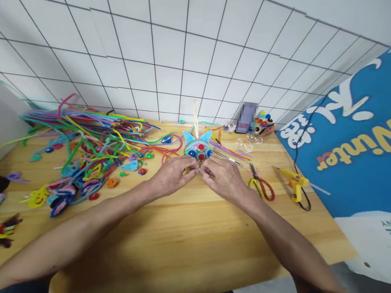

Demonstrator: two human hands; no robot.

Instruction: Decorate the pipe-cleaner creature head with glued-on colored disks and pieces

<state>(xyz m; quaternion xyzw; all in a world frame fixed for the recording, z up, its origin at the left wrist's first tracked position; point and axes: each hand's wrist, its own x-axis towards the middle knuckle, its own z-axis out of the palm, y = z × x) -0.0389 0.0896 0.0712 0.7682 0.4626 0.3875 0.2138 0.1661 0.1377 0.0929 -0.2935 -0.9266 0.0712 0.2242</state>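
Observation:
My left hand (174,172) and my right hand (223,176) meet at the middle of the table, fingertips pinched together. Between them a tiny bit of light blue pipe cleaner (200,169) shows; my fingers hide most of it. Just beyond the fingertips is a round animal head made of coiled pipe cleaners (199,148), with light blue pointed ears and red and blue round pieces on its front. Its lower part is hidden by my hands. A pale wooden stick (195,118) rises behind it.
Many colourful pipe cleaners (87,126) and finished coiled pieces cover the left side. Scissors (260,183) and a yellow glue gun (294,183) with a cord lie at right. A pen (229,159), clear plastic domes (244,145) and a phone (246,117) are near the tiled wall.

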